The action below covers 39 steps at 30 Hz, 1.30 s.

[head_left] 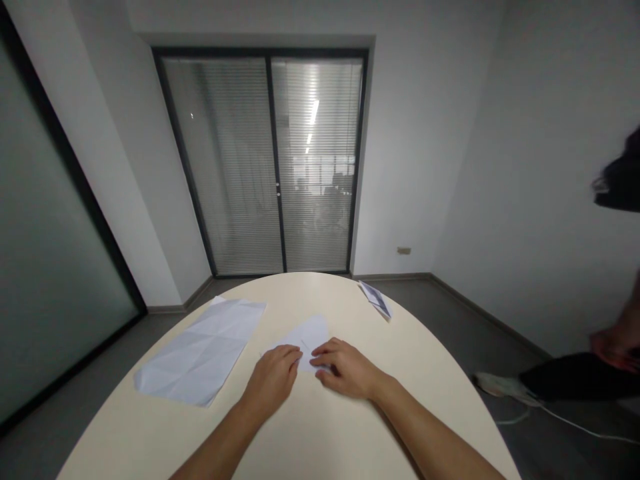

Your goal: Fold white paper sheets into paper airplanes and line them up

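A small folded white paper (309, 335) lies on the cream round table (320, 427) in front of me. My left hand (273, 380) rests palm down on the paper's near left part, fingers bent and pressing it. My right hand (345, 369) lies on its near right edge, fingers curled down onto the paper. Both hands touch each other's fingertips over the fold. The paper's near part is hidden under the hands.
A larger creased white sheet (203, 353) lies flat on the table's left side. A small folded printed paper (376, 299) sits at the far right rim. Another person's leg and shoe (505, 385) are at the right, beside a white cable on the floor. Glass doors with blinds stand behind.
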{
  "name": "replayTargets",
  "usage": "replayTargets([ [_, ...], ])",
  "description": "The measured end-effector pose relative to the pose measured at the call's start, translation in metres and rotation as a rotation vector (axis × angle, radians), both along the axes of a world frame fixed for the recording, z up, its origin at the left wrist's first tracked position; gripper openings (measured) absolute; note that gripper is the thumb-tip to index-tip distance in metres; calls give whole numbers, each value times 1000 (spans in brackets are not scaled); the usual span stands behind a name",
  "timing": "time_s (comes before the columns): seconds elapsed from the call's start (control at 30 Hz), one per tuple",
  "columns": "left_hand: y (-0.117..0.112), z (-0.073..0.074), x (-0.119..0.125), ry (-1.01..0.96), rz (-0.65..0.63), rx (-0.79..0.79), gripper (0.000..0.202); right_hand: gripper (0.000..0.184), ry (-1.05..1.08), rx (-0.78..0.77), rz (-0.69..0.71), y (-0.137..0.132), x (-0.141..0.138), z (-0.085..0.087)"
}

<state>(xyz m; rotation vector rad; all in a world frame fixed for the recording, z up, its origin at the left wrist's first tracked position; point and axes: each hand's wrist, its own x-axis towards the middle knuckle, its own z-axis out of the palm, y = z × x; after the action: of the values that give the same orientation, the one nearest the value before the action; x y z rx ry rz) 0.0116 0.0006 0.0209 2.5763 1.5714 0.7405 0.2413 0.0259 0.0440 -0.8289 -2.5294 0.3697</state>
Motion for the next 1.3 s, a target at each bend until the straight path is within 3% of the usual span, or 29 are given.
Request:
replayTargets([
  [0.23, -7, 9, 4, 44, 4, 23, 34, 33, -17, 1, 84, -1, -3, 4],
  [0.43, -6, 8, 4, 92, 31, 6, 38, 33, -55, -6, 180, -1, -6, 5],
  [0.67, -1, 2, 1, 163, 100, -75, 46, 31, -77, -24, 194, -3, -5, 10],
  [0.97, 10, -9, 2, 279, 342, -233, 62, 29, -106, 3, 223, 0, -4, 9],
  [1.17, 16, -14, -1, 291, 496, -137, 56, 32, -112, 6, 231, 2, -2, 5],
  [1.23, 15, -13, -1, 241, 467, -54, 54, 34, -102, 6, 216, 1, -2, 5],
  [1.3, 12, -13, 0, 173, 355, 8, 54, 36, -88, 4, 200, 0, -2, 6],
])
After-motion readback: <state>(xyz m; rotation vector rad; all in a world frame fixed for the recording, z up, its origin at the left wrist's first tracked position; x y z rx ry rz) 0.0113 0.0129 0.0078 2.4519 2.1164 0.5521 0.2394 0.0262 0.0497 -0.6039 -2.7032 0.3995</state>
